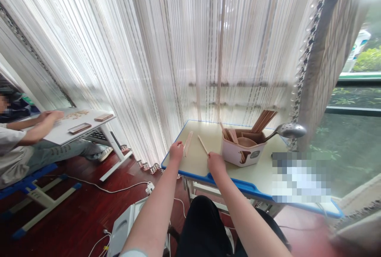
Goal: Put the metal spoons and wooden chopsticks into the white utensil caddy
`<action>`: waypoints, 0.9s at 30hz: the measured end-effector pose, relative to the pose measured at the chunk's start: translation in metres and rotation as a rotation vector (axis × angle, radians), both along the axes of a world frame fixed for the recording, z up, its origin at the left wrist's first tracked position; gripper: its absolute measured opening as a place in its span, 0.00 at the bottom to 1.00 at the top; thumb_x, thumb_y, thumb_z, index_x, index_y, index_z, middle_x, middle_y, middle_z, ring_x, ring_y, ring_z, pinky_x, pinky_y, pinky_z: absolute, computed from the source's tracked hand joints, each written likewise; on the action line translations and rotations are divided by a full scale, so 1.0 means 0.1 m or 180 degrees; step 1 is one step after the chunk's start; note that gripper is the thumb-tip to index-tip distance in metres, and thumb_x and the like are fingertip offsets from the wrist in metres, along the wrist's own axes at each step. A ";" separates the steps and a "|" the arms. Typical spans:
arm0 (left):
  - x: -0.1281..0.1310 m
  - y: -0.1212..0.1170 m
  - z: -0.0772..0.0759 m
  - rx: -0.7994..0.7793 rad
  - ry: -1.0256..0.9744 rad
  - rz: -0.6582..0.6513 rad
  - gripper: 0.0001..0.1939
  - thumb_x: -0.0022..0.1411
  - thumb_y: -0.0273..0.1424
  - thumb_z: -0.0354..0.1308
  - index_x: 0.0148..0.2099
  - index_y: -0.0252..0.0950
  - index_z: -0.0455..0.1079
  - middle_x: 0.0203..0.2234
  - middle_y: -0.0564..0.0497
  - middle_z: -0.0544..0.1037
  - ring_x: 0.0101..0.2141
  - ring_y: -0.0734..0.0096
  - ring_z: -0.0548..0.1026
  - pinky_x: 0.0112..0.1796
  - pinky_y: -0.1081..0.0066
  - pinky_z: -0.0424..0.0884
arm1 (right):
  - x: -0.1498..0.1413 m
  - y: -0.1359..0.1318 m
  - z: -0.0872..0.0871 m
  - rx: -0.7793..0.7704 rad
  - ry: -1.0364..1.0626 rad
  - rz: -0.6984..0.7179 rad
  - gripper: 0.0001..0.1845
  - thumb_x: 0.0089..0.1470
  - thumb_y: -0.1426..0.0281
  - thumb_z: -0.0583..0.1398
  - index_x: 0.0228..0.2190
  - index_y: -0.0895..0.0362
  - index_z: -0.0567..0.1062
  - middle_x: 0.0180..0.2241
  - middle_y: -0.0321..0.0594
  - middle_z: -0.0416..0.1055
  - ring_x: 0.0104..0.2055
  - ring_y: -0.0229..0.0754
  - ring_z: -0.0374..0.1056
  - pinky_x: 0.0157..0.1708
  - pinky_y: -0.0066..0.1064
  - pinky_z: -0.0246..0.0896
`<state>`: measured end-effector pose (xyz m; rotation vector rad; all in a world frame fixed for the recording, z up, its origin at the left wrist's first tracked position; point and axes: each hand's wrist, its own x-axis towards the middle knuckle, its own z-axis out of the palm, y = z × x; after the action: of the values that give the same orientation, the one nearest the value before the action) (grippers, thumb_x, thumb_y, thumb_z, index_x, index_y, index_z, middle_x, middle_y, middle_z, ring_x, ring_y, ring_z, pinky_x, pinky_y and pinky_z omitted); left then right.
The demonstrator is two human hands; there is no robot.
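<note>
My right hand (216, 163) is closed around the near end of a light wooden chopstick (203, 144), which points up and left over the table. To its left, my left hand (176, 150) rests at the table's left side with curled fingers, and nothing shows in them. Right beside those fingers, several chopsticks (188, 142) lie close together on the tabletop. A pinkish-white utensil box (232, 154) stands to the right of my right hand. In it are a bundle of brown chopsticks (263, 121), a round wooden piece (246, 142) and a slotted metal ladle (290, 130) leaning out rightward.
The cream table (205, 163) has a raised blue edge. A blurred-out patch (300, 177) covers its right end. At left, another person's hands (49, 119) work at a white table (64, 136). A striped curtain (149, 50) hangs behind; a white cable (110, 190) crosses the floor.
</note>
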<state>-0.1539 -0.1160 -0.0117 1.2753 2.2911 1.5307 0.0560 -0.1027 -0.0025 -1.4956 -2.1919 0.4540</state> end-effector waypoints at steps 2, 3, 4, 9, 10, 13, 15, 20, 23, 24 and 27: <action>0.09 -0.05 0.09 0.0211 0.0024 0.0117 0.17 0.59 0.34 0.48 0.46 0.33 0.71 0.44 0.43 0.75 0.46 0.63 0.72 0.46 0.66 0.67 | 0.16 -0.03 0.03 -0.0086 0.0145 0.0037 0.11 0.52 0.75 0.53 0.33 0.59 0.74 0.32 0.48 0.75 0.36 0.44 0.71 0.34 0.31 0.61; 0.15 -0.06 0.14 0.0329 -0.0012 0.0092 0.18 0.60 0.35 0.47 0.48 0.34 0.70 0.43 0.44 0.75 0.45 0.63 0.72 0.46 0.67 0.67 | 0.26 -0.06 0.05 -0.0173 0.0338 0.0076 0.10 0.51 0.73 0.54 0.33 0.58 0.74 0.32 0.45 0.75 0.35 0.43 0.71 0.33 0.30 0.62; 0.22 -0.07 0.20 0.0405 -0.0096 -0.0027 0.18 0.60 0.37 0.48 0.48 0.34 0.70 0.42 0.45 0.76 0.44 0.64 0.73 0.44 0.67 0.68 | 0.37 -0.11 0.07 -0.0301 0.0625 0.0127 0.10 0.51 0.72 0.54 0.33 0.58 0.74 0.32 0.43 0.75 0.34 0.42 0.71 0.31 0.29 0.63; 0.56 -0.08 0.64 0.0167 -0.1032 -0.1505 0.21 0.51 0.44 0.58 0.42 0.33 0.73 0.36 0.45 0.79 0.38 0.63 0.75 0.37 0.67 0.70 | 0.90 -0.43 0.28 -0.0636 0.2205 0.0323 0.09 0.48 0.67 0.54 0.29 0.56 0.73 0.26 0.38 0.72 0.27 0.40 0.68 0.25 0.29 0.65; 0.63 -0.09 0.75 0.0229 -0.1261 -0.1766 0.22 0.51 0.44 0.58 0.42 0.33 0.73 0.37 0.44 0.78 0.38 0.64 0.75 0.36 0.68 0.71 | 0.98 -0.50 0.35 -0.0568 0.2294 0.0351 0.08 0.48 0.67 0.55 0.29 0.56 0.73 0.25 0.38 0.71 0.27 0.40 0.67 0.25 0.29 0.65; 0.84 -0.14 1.11 0.0377 -0.1615 -0.2450 0.23 0.51 0.43 0.60 0.43 0.32 0.72 0.39 0.41 0.77 0.38 0.65 0.75 0.35 0.70 0.70 | 1.22 -0.64 0.57 -0.0496 0.2390 0.0387 0.08 0.47 0.67 0.56 0.28 0.56 0.73 0.24 0.37 0.70 0.27 0.38 0.66 0.26 0.28 0.64; 0.99 -0.17 1.32 0.0496 -0.1720 -0.2606 0.21 0.49 0.42 0.62 0.41 0.32 0.73 0.36 0.42 0.78 0.35 0.68 0.75 0.31 0.72 0.70 | 1.36 -0.69 0.69 -0.0488 0.2455 0.0347 0.08 0.47 0.66 0.56 0.28 0.56 0.73 0.24 0.37 0.70 0.27 0.38 0.66 0.27 0.28 0.65; 1.47 -0.16 1.66 0.0807 -0.1750 -0.2648 0.18 0.46 0.40 0.64 0.35 0.31 0.73 0.28 0.45 0.77 0.27 0.71 0.75 0.24 0.74 0.69 | 1.56 -0.68 0.83 -0.0445 0.2518 0.0267 0.11 0.49 0.63 0.56 0.33 0.56 0.73 0.28 0.38 0.73 0.29 0.39 0.68 0.27 0.27 0.65; 1.76 -0.11 1.78 0.1051 -0.1642 -0.2537 0.18 0.47 0.41 0.64 0.35 0.31 0.73 0.27 0.47 0.77 0.26 0.72 0.74 0.23 0.74 0.69 | 1.58 -0.65 0.86 -0.0269 0.2367 0.0151 0.14 0.49 0.60 0.57 0.34 0.56 0.73 0.27 0.38 0.73 0.29 0.39 0.69 0.28 0.28 0.65; 1.84 -0.08 1.82 0.1105 -0.1603 -0.2530 0.18 0.47 0.41 0.63 0.35 0.31 0.73 0.28 0.46 0.77 0.26 0.72 0.74 0.22 0.74 0.70 | 1.58 -0.65 0.88 -0.0168 0.2254 0.0126 0.14 0.49 0.60 0.57 0.34 0.56 0.74 0.27 0.38 0.74 0.30 0.40 0.70 0.29 0.28 0.64; 2.04 0.00 1.94 0.1200 -0.1469 -0.2587 0.19 0.47 0.42 0.63 0.35 0.32 0.73 0.30 0.46 0.77 0.25 0.73 0.73 0.22 0.74 0.70 | 1.59 -0.61 0.93 0.0207 0.1820 0.0051 0.13 0.52 0.60 0.56 0.32 0.54 0.76 0.28 0.38 0.75 0.31 0.40 0.71 0.32 0.28 0.63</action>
<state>0.0498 -0.1158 0.1820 1.4596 1.0288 1.6955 0.2155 -0.1635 0.0908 -1.1344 -1.7472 0.7075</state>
